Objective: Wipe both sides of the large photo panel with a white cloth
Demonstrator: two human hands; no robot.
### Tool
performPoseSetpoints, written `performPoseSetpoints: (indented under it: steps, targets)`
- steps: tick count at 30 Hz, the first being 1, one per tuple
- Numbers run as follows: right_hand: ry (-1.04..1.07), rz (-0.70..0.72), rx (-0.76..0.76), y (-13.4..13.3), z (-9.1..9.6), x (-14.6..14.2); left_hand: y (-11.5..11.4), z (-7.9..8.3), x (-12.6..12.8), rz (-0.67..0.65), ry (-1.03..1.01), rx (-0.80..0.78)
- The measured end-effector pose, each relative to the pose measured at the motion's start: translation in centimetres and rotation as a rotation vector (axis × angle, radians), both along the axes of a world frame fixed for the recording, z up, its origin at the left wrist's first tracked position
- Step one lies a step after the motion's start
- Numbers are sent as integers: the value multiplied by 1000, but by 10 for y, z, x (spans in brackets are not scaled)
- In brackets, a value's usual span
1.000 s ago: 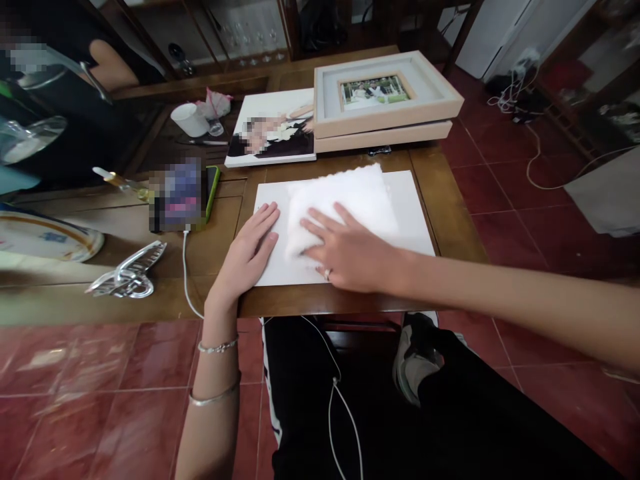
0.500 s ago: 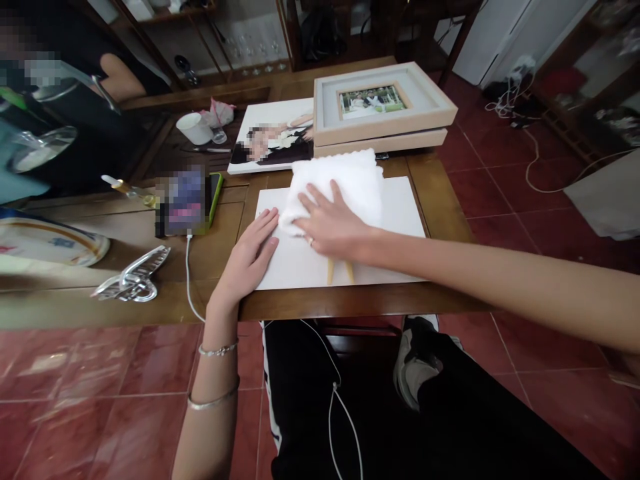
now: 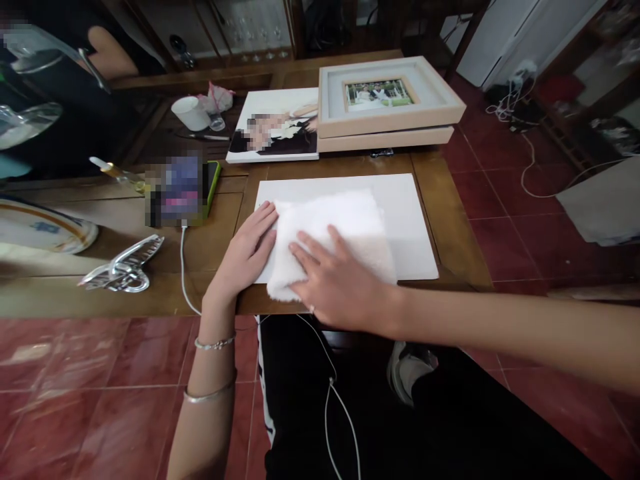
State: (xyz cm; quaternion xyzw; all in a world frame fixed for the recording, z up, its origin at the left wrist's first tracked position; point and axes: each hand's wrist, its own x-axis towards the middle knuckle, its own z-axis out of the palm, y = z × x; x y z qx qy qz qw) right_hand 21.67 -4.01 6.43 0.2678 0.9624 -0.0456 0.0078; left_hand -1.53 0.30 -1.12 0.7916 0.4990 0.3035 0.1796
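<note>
A white folded cloth (image 3: 350, 230) lies on a white flat board (image 3: 410, 213) at the near edge of the wooden table (image 3: 220, 240). My right hand (image 3: 340, 283) lies flat on the cloth's near part, fingers spread, pressing it down. My left hand (image 3: 245, 253) rests flat on the board's left edge, fingers stretched out, touching the cloth's left side.
Two stacked picture frames (image 3: 387, 100) and a photo canvas (image 3: 275, 127) lie behind the board. A phone (image 3: 183, 190) with a white cable, a silver hair clip (image 3: 123, 270), a plate (image 3: 37, 230), a white cup (image 3: 190, 113) stand left. Another person sits at far left.
My right hand has slid the cloth from the board's far edge back toward me, to its near edge. My left hand has stayed on the board's left side.
</note>
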Motion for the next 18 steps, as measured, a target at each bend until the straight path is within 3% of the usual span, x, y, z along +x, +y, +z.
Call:
performPoseSetpoints:
  steps: [6,10,13,18]
  targets:
    - [-6,-259,-9,76,-12,1,-1,3,1,1,34,-20]
    - [31,-367,5,101,-13,-1,-2,5,5,13,18,-17]
    - [0,-350,25,95,-15,-9,-5,8,9,75,-43,12]
    - [-5,-153,88,48,-12,-32,-10,9,12,151,-285,65]
